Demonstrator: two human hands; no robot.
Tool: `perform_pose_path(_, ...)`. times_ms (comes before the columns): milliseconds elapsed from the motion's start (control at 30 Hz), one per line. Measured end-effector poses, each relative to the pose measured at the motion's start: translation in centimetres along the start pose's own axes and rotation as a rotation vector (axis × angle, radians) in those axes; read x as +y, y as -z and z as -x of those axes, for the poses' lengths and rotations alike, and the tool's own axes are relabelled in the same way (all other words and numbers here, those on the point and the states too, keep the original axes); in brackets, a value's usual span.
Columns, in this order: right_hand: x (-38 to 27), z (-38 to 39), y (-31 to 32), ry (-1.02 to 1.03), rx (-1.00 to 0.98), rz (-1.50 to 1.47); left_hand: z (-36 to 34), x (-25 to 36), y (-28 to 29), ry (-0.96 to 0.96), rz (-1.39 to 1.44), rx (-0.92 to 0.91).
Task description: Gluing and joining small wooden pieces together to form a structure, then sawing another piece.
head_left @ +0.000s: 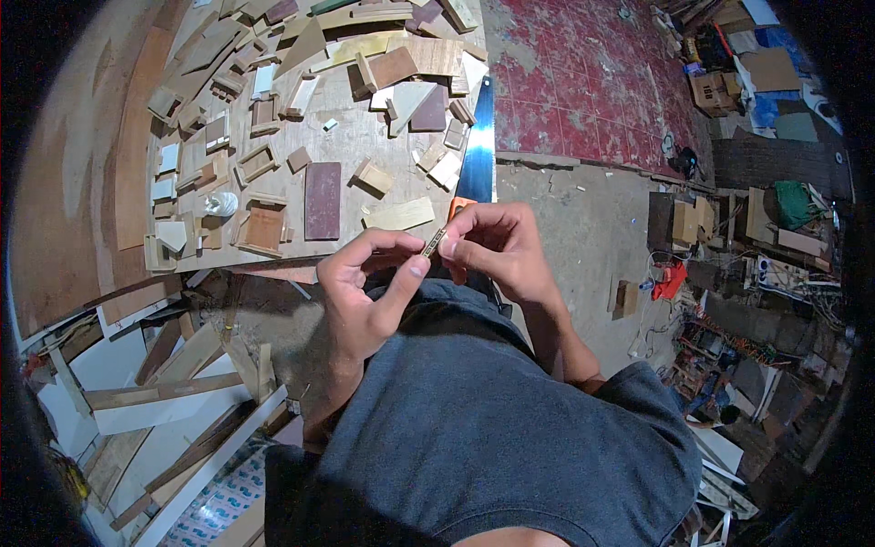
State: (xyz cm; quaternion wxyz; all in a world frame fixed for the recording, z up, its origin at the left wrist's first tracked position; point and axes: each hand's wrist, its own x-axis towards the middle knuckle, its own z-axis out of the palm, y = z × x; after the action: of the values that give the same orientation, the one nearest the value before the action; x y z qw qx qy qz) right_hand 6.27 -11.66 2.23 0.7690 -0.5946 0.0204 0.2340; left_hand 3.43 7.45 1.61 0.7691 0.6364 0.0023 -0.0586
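Just past the table's near edge, in front of my chest, I hold a small narrow yellowish strip with dark marks along its length [434, 243]. My left hand [366, 290] pinches its lower left side between thumb and fingertips. On the other side, my right hand [499, 248] has its thumb and forefinger closed on the strip. It is tilted, its upper end leaning right; what kind of thing it is I cannot make out. Close behind my right hand lies a handsaw [478, 137] with an orange handle, partly hidden by my fingers. A pale wooden piece [399, 214] lies just beyond my hands.
The wooden table [314, 146] carries many offcuts, small wooden frames [262, 226], a dark red board [322, 201] and a white bundle [221, 203]. Scrap boards [173, 401] pile up below left. At right, wires and boxes [715, 91] line the concrete floor [583, 219].
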Motion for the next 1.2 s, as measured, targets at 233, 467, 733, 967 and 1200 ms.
perform_pose_path(233, 0.4, -0.2, -0.1, 0.022, -0.045, 0.059, -0.1, -0.2, 0.4, 0.006, -0.017, -0.029)
perform_pose_path(467, 2.6, -1.5, 1.6, -0.266, -0.370, -0.697, -1.6, -1.0, 1.4, -0.073, 0.124, -0.140)
perform_pose_path(733, 4.3, -1.3, 1.0, -0.451, -0.603, -0.967, -3.5, -0.7, 1.2, -0.317, -0.062, -0.368)
perform_pose_path(967, 4.2, -1.7, 3.1, -0.321, -0.511, -0.539, -3.3, -1.0, 1.9, -0.237, -0.157, -0.330)
perform_pose_path(1200, 2.4, -1.9, 5.5, -0.086, -0.171, 0.361, -2.8, -3.5, 1.4, -0.213, -0.626, -0.328)
